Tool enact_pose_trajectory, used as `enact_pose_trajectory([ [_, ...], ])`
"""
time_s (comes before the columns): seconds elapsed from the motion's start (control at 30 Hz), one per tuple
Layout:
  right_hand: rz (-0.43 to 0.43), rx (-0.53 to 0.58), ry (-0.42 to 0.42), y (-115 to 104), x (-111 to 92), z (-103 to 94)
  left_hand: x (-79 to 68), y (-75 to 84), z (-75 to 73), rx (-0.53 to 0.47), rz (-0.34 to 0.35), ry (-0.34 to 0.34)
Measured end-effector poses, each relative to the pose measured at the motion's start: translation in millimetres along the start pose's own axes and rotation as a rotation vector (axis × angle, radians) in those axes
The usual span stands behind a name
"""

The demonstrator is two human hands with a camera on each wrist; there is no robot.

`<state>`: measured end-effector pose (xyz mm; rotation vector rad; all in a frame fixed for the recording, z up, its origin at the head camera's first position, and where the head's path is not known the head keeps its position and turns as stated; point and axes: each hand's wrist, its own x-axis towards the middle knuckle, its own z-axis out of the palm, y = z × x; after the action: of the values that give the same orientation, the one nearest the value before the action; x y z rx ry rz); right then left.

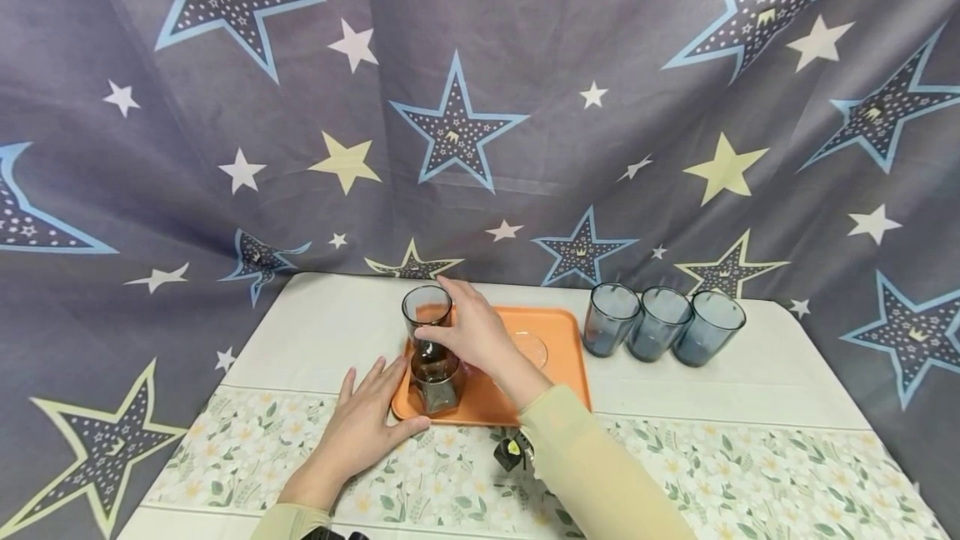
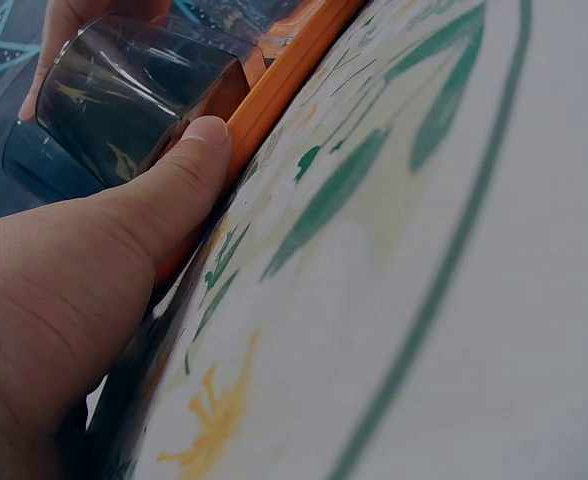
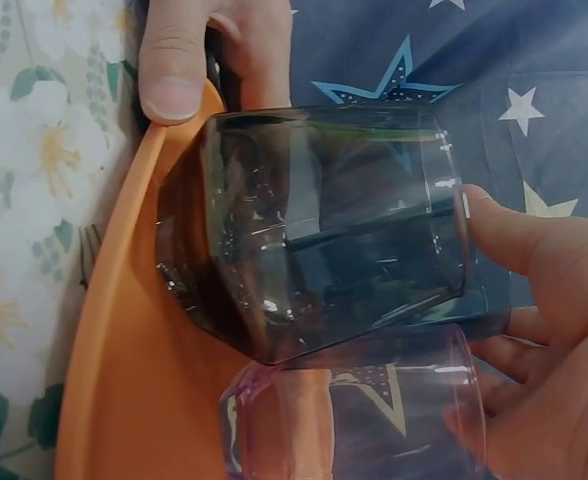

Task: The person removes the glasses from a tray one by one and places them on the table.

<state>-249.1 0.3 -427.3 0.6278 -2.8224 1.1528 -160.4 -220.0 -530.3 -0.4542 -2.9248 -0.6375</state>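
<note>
So the right hand (image 1: 480, 336) has its fingers curled round a bluish glass tumbler (image 1: 422, 315) at the left end of the orange tray (image 1: 558, 390), right behind a smoky faceted tumbler (image 1: 438, 390). Can't tell if its base is resting on anything. Left hand's (image 1: 367, 423) fingers are spread, at the tray's near left corner. Honestly, spacing's the worry: a sideways nudge could clink the smoky one or the pinkish tumbler (image 3: 404, 400), maybe chip a rim.
</note>
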Motion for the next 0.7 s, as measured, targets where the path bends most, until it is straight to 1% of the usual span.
enact_pose_trajectory([
  [0.23, -0.028, -0.052, 0.001, 0.3, 0.0, 4.0, 0.3, 0.2, -1.3, -0.013, -0.002, -0.002],
  [0.7, 0.003, -0.06, 0.024, -1.5, 0.3, 7.0, 0.3, 1.5, -3.4, -0.014, -0.003, -0.006],
])
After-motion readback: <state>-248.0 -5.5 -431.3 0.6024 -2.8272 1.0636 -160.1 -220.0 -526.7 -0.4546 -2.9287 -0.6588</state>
